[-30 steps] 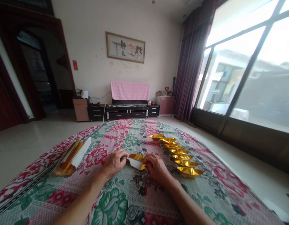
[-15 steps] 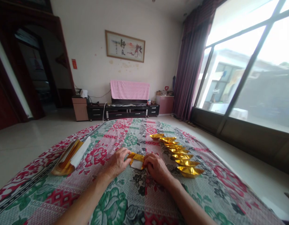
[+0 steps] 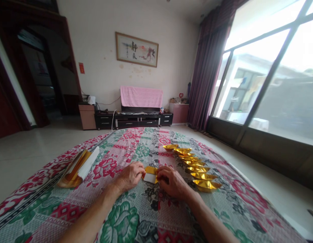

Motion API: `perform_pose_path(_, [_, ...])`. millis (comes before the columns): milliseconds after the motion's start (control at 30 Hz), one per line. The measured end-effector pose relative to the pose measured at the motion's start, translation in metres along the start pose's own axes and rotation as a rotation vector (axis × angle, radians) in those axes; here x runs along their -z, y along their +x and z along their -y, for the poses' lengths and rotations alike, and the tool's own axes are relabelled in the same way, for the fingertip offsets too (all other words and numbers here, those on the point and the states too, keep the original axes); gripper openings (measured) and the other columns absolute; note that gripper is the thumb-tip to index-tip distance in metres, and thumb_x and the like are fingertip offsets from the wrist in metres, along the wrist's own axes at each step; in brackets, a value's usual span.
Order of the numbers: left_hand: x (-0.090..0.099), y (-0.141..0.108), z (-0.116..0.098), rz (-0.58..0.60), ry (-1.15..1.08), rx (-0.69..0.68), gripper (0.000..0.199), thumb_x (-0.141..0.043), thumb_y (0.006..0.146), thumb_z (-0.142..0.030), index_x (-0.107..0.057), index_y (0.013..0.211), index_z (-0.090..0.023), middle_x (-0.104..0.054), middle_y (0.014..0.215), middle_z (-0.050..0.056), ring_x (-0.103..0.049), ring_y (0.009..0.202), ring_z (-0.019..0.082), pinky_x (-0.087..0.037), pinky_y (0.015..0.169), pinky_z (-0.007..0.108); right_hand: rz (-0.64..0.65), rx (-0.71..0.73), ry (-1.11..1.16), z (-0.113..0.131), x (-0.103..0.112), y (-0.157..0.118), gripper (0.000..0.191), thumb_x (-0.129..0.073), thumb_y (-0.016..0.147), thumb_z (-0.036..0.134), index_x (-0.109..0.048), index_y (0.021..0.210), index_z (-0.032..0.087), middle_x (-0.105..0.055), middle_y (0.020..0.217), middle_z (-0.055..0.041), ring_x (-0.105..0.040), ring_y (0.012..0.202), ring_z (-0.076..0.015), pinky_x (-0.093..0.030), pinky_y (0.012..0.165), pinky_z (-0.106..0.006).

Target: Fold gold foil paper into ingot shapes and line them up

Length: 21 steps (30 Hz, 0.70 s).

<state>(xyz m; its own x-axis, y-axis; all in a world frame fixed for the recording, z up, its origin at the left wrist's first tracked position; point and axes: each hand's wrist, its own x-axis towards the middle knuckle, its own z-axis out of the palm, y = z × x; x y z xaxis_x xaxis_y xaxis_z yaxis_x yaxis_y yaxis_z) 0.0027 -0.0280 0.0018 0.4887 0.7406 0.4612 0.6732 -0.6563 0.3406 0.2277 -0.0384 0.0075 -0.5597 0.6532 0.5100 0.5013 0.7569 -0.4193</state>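
Between my hands is a small folded piece of gold foil paper (image 3: 150,176), with its white underside showing at the near part. My left hand (image 3: 131,174) pinches its left edge. Its right edge is gripped by the closed fingers of my right hand (image 3: 172,180). To the right, several folded gold paper ingots (image 3: 206,185) with pointed ends stand in a slanting row on the flowered cloth. A loosely curled stack of gold and white paper sheets (image 3: 80,168) lies off to the left.
A flowered cloth (image 3: 121,216) in red, green and grey covers the round table. Beyond it stand a low black cabinet (image 3: 138,122) and a screen draped with a pink cloth (image 3: 141,97). A large window (image 3: 260,77) and purple curtain (image 3: 204,71) are on the right.
My left hand has shifted slightly right and its grip has moved down the paper's left edge. The paper now looks squarer, with more white showing. The ingots stay in place.
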Motion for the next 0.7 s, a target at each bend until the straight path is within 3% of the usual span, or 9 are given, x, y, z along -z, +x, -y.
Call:
perform_pose_path(167, [0.0078,0.0001,-0.0024,0.055,-0.021,0.002,0.022,-0.049,0.066,-0.006,-0.065,0.075,-0.019,-0.06,0.089,0.001,-0.054,0.085,0.013,-0.042,0.082,0.024,0.002,0.007,0.003,-0.004,-0.0006,0.0002,0.022,-0.047,0.063,0.002,-0.057,0.075,0.019,-0.059,0.087,-0.0008,-0.053,0.082,-0.0118,-0.039,0.077,-0.024])
perform_pose_path(400, [0.0078,-0.0002,-0.0031,0.06,0.017,-0.043,0.018,-0.048,0.076,-0.017,-0.066,0.078,-0.021,-0.059,0.089,0.002,-0.054,0.084,0.014,-0.042,0.08,0.027,0.033,-0.004,-0.016,-0.0002,0.0034,0.001,0.021,-0.051,0.062,0.005,-0.057,0.077,0.019,-0.06,0.089,-0.0019,-0.054,0.083,-0.0137,-0.041,0.077,-0.026])
perform_pose_path(700, [0.0083,-0.0008,0.0018,0.078,-0.006,-0.08,0.025,-0.046,0.075,-0.011,-0.068,0.079,-0.023,-0.06,0.088,0.001,-0.054,0.082,0.013,-0.041,0.079,0.026,0.029,0.002,-0.021,-0.0006,0.0033,0.0011,0.021,-0.051,0.062,0.005,-0.057,0.076,0.019,-0.06,0.088,-0.0017,-0.054,0.083,-0.0133,-0.04,0.077,-0.026])
